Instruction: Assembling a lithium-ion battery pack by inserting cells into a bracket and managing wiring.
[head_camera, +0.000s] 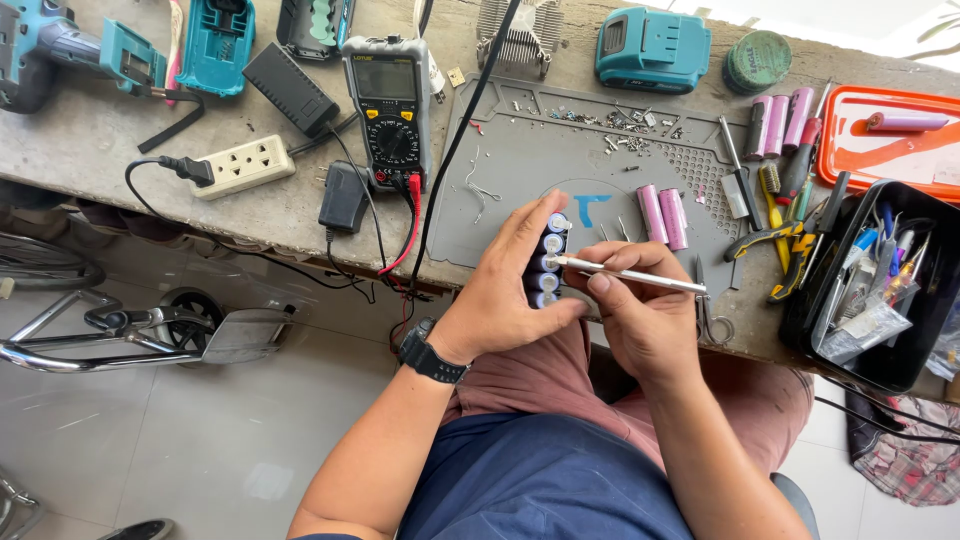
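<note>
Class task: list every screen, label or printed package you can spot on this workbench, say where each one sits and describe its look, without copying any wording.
Multimeter: back of the bench, left of the grey mat; dark body, greyish rectangular screen, round dial.
Round tin: far back right; green lid with printed label.
Teal battery pack: back centre, beside the tin; boxy, small label on top.
Grey mat: centre; blue printed mark, partly hidden by the left hand.

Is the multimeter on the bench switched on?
Cannot tell. The multimeter lies face up with leads plugged in, but its screen shows no readable digits from here.
</note>
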